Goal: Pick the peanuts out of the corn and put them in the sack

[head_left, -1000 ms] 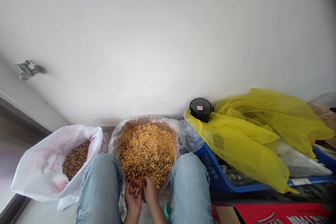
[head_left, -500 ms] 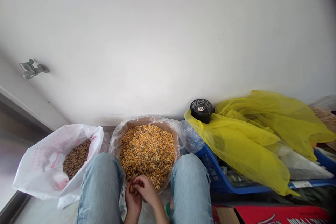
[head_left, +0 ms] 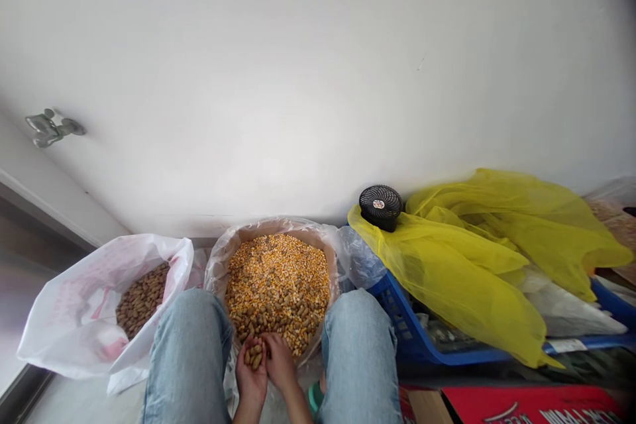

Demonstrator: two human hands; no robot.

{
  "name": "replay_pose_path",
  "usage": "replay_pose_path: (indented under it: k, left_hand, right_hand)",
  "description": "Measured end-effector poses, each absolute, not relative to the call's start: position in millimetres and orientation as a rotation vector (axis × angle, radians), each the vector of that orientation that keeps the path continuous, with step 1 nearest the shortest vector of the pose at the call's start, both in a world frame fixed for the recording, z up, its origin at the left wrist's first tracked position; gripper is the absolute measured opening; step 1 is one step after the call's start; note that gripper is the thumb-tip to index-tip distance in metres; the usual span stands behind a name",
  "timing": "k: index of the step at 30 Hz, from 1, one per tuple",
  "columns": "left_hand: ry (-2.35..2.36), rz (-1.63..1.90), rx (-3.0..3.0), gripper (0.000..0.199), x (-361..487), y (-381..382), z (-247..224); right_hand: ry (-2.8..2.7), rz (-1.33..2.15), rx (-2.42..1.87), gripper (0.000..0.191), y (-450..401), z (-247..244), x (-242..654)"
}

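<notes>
My left hand (head_left: 250, 381) is cupped palm up between my knees, with several unshelled peanuts (head_left: 254, 356) lying in it. Close against its right side is my right hand (head_left: 281, 363), its fingers curled; whatever they may hold is hidden. Both hands are at the near edge of a box lined with clear plastic (head_left: 218, 264). Yellow corn kernels (head_left: 278, 257) fill the box, and more peanuts are mixed among them, thickest toward the near side.
A white plastic bag (head_left: 64, 318) with brown peanuts (head_left: 142, 301) inside stands at left. On the right, yellow mesh (head_left: 447, 265) and a small black fan (head_left: 380, 207) lie over a blue basket (head_left: 405, 324). A red box (head_left: 536, 404) is nearer. A tap (head_left: 52, 128) juts from the wall.
My right hand has shifted slightly right, off the peanuts in my left palm. The left palm has opened more, so more of the peanuts show. The view has moved slightly.
</notes>
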State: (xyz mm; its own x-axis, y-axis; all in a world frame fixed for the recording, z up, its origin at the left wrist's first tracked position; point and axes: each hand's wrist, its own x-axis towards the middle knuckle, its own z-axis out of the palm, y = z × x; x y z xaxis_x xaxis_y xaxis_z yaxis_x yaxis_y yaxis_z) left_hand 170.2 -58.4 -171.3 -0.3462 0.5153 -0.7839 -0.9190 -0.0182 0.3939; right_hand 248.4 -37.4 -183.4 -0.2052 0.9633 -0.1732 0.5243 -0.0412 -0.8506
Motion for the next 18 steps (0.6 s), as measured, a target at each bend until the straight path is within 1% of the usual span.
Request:
replay_pose_path:
  k: [2,4,10,18]
  left_hand:
    - [1.091,1.633,-0.550,0.021,170.3,-58.1,-171.1]
    - [1.063,1.641,-0.580,0.022,170.5,-57.7,-170.4]
    - [1.035,1.641,-0.613,0.023,171.0,-57.3,-168.9]
    - [1.027,1.642,-0.626,0.022,170.5,-56.8,-164.8]
  right_hand:
    - [-1.966,1.125,-1.558,0.026,-41.6,-184.7,246.2]
    - [-2.036,1.097,-1.573,0.028,-42.8,-184.7,244.5]
    - [-1.997,1.071,-1.648,0.027,-42.0,-188.3,242.8]
    - [-1.860,1.019,-1.710,0.017,-44.2,-189.2,241.9]
